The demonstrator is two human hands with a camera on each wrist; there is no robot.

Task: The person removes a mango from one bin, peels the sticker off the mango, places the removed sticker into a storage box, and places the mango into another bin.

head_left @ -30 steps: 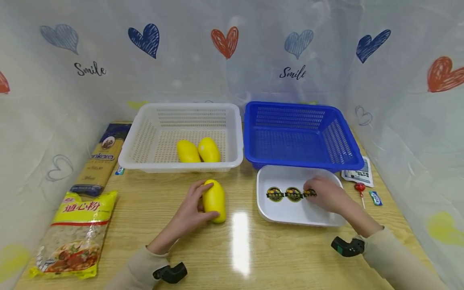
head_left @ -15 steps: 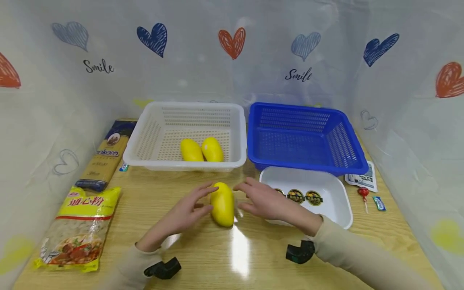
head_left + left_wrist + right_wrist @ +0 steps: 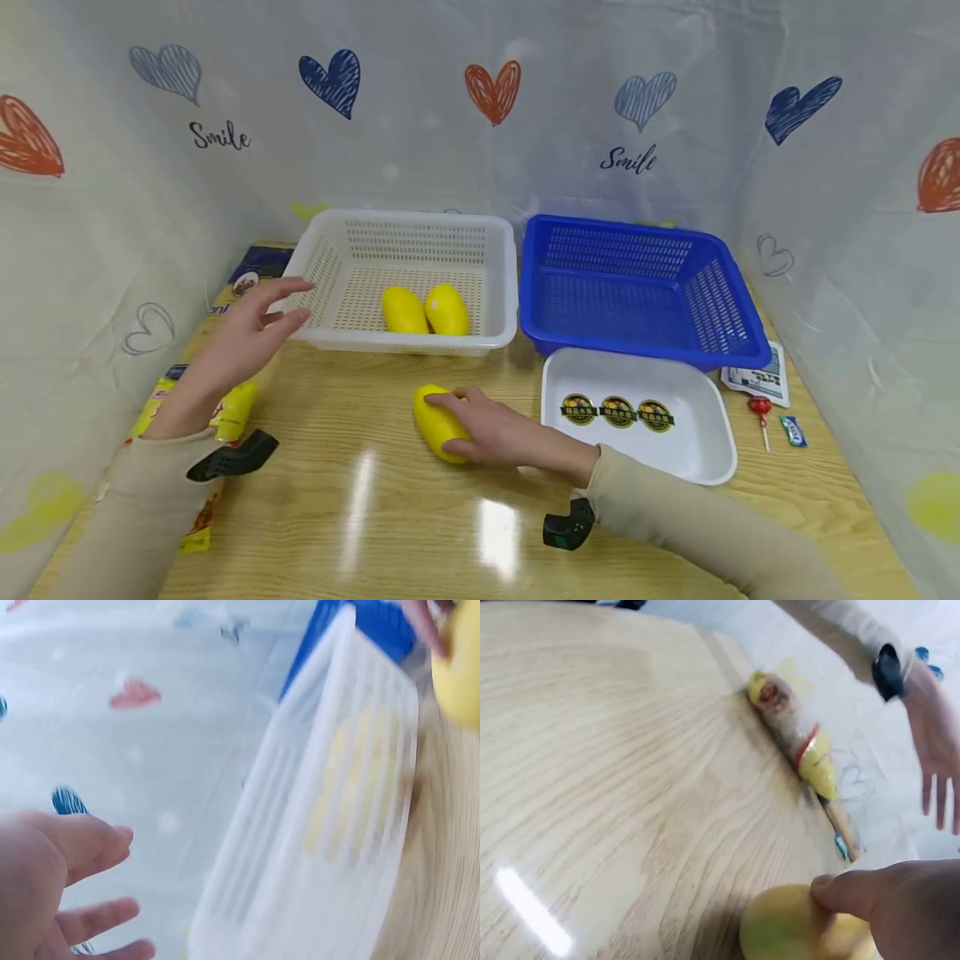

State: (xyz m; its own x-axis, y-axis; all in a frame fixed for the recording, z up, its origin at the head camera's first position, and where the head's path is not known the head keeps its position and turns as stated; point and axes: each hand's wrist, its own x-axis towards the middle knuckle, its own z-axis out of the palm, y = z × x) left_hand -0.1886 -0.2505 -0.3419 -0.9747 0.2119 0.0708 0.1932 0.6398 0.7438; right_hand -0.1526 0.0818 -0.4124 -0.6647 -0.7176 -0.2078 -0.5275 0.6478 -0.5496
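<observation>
In the head view my right hand grips a yellow mango at the middle of the table, fingers over its top and thumb on its near side. The right wrist view shows the thumb pressed on this mango. My left hand is raised with nothing in it, fingers apart, beside the left end of the white basket. Two more mangoes, a left one and a right one, lie in that basket. Through its slotted wall they show blurred in the left wrist view.
A blue basket stands right of the white one. Before it sits a white tray with three round stickers. A lollipop, a small wrapped candy and a flat packet lie far right. Pasta bags lie at left, partly behind the left arm.
My right hand came left from the white tray to the mango and now grips it; the mango has tilted. My left hand left the mango and rose toward the white basket's left end.
</observation>
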